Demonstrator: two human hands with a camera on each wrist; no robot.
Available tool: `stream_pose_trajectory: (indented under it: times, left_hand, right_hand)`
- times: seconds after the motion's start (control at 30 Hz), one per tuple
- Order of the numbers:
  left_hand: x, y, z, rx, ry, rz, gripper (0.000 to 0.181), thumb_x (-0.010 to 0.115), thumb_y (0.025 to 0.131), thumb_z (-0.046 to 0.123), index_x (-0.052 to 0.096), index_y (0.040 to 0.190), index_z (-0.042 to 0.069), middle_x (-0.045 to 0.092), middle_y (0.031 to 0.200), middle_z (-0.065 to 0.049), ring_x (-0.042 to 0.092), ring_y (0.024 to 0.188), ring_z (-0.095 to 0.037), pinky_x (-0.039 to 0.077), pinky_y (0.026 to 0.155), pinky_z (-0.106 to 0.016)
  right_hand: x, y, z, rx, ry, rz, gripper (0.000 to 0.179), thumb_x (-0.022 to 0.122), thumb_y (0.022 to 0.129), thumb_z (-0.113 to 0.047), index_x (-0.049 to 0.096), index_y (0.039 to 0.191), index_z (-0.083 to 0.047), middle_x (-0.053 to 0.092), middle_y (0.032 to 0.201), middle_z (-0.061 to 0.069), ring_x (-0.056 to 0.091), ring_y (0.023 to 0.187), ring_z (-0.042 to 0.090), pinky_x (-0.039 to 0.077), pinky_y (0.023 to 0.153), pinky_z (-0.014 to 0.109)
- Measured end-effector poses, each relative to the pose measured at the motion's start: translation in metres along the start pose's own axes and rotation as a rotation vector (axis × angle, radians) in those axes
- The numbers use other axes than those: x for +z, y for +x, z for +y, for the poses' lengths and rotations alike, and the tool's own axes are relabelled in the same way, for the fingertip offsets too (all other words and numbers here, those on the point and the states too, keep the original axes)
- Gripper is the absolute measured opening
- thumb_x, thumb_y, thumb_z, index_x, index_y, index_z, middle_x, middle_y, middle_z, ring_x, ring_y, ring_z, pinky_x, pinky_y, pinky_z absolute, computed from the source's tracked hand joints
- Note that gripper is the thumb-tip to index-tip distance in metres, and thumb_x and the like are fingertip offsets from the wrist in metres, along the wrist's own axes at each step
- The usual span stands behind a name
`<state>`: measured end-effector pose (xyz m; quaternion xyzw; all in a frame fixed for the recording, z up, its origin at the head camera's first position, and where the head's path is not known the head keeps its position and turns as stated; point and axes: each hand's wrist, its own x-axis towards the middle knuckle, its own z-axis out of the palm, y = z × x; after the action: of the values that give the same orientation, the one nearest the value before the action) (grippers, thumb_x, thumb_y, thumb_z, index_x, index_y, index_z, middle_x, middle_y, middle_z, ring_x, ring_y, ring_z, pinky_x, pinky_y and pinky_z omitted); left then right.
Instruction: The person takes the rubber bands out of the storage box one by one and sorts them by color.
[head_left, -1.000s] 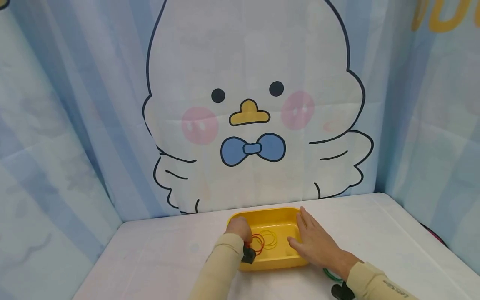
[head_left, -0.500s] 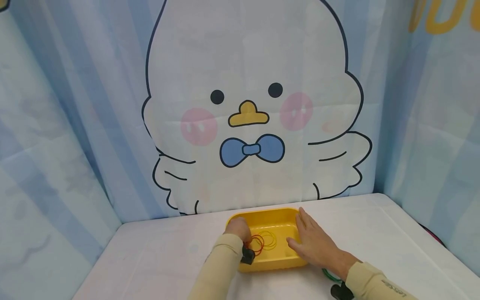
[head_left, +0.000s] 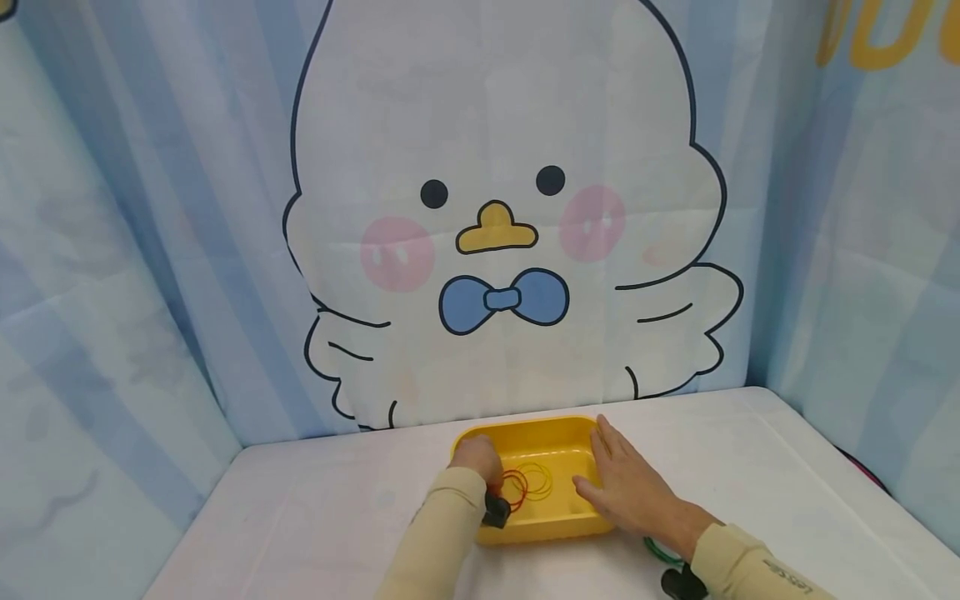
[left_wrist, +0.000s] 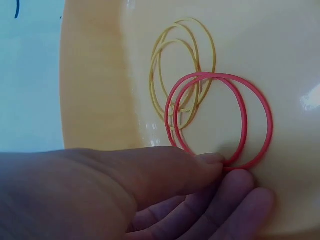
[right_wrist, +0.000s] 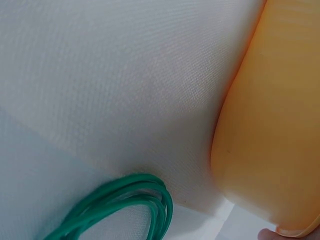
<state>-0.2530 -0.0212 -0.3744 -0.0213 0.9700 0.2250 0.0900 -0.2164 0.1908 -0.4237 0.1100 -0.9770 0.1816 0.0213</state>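
Observation:
Inside a yellow plastic tray (head_left: 551,527), my left hand (head_left: 477,461) pinches the lower edge of red rubber bands (left_wrist: 270,120) between thumb and fingers. The red loops stand up from the fingertips and overlap thin yellow rubber bands (left_wrist: 214,56), which lie loose on the tray floor. At the tray's right side my right hand (head_left: 637,493) rests with its fingers straight along the rim, thumb spread over the inside. Thick green rings (right_wrist: 166,200) lie bundled on the table near the right wrist, mostly hidden by the arm in the head view.
The tray sits on a white-covered table (head_left: 337,508) near its back edge. Behind it hangs a curtain (head_left: 502,367) with a cartoon bird, and more cloth closes both sides. A small black camera (head_left: 495,508) sits on the left wrist, another camera (head_left: 682,582) on the right.
The head view has shifted very slightly. Both hands, the tray and the rubber bands keep their places.

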Motion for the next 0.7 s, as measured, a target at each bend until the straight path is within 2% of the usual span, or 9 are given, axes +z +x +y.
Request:
stream_pose_trajectory:
  times: [0.17, 0.33, 0.47, 0.6, 0.7]
  left_hand:
    - [0.0, 0.002, -0.002, -0.026, -0.081, -0.04, 0.045, 0.078, 0.071, -0.006, 0.062, 0.113, -0.004, 0.062, 0.096, -0.016, 0.059, 0.073, -0.023, 0.057, 0.061, -0.029]
    - [0.002, 0.012, -0.01, -0.03, -0.183, -0.1, 0.047, 0.075, 0.074, -0.006, 0.057, 0.117, -0.004, 0.065, 0.074, -0.013, 0.064, 0.054, -0.018, 0.056, 0.051, -0.026]
    - [0.002, 0.016, -0.013, -0.029, -0.234, -0.158, 0.038, 0.074, 0.076, -0.006, 0.053, 0.107, -0.004, 0.067, 0.061, -0.012, 0.065, 0.051, -0.018, 0.057, 0.052, -0.027]
    - [-0.002, 0.014, -0.013, -0.013, -0.266, -0.207, 0.026, 0.073, 0.078, -0.005, 0.05, 0.087, 0.001, 0.072, 0.068, -0.016, 0.061, 0.049, -0.014, 0.053, 0.05, -0.023]
    - [-0.005, 0.013, -0.014, 0.003, -0.303, -0.238, 0.016, 0.071, 0.08, -0.003, 0.055, 0.078, -0.001, 0.075, 0.076, -0.019, 0.062, 0.049, -0.011, 0.05, 0.048, -0.02]
  right_hand:
    - [0.0, 0.001, 0.0, 0.001, 0.005, -0.005, 0.082, 0.054, 0.097, -0.044, 0.026, 0.151, 0.011, 0.008, 0.164, 0.026, 0.02, 0.149, 0.044, 0.02, 0.121, 0.059]
    - [0.0, 0.001, 0.0, 0.003, 0.003, -0.001, 0.082, 0.054, 0.097, -0.044, 0.026, 0.151, 0.011, 0.009, 0.164, 0.026, 0.02, 0.149, 0.044, 0.02, 0.121, 0.059]
    - [0.0, 0.001, -0.001, 0.005, 0.009, -0.006, 0.082, 0.054, 0.097, -0.044, 0.026, 0.151, 0.011, 0.008, 0.164, 0.026, 0.02, 0.149, 0.044, 0.02, 0.121, 0.059]
    - [-0.001, 0.0, -0.002, 0.011, 0.011, -0.01, 0.082, 0.055, 0.096, -0.044, 0.026, 0.151, 0.011, 0.009, 0.164, 0.026, 0.021, 0.149, 0.044, 0.021, 0.121, 0.059]
    - [-0.001, 0.0, -0.001, 0.01, 0.009, -0.007, 0.082, 0.055, 0.096, -0.043, 0.026, 0.151, 0.011, 0.009, 0.164, 0.027, 0.021, 0.149, 0.044, 0.02, 0.121, 0.06]
